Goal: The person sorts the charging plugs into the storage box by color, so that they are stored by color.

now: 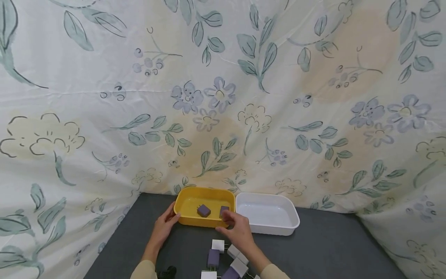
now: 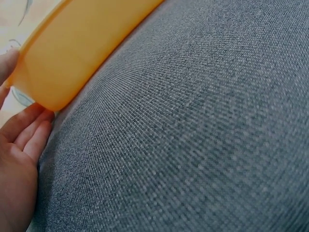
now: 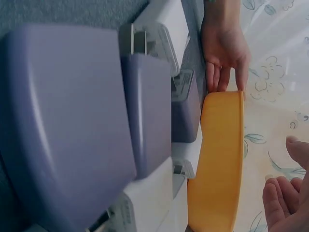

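My left hand (image 1: pixel 163 226) grips the left end of a yellow tray (image 1: pixel 200 222), its thumb at the rim and its fingers low against the outer wall, as the left wrist view shows. Inside that tray lie two purple plug chargers: one charger (image 1: pixel 203 210) near the middle and another charger (image 1: pixel 223 209) at the right end. Over the tray's front right edge is my right hand (image 1: pixel 238 228), close to the second charger and partly covering it. In the right wrist view, the thumb and fingertips (image 3: pixel 275 200) of this hand stand apart with nothing between them.
A white tray (image 1: pixel 268 230) stands against the yellow one on its right. White and purple chargers lie loosely in front, among them a purple charger (image 1: pixel 213 258) and a white charger (image 1: pixel 218 245). A small black object (image 1: pixel 167 272) sits at the front edge. Patterned cloth (image 1: pixel 223 97) hangs behind.
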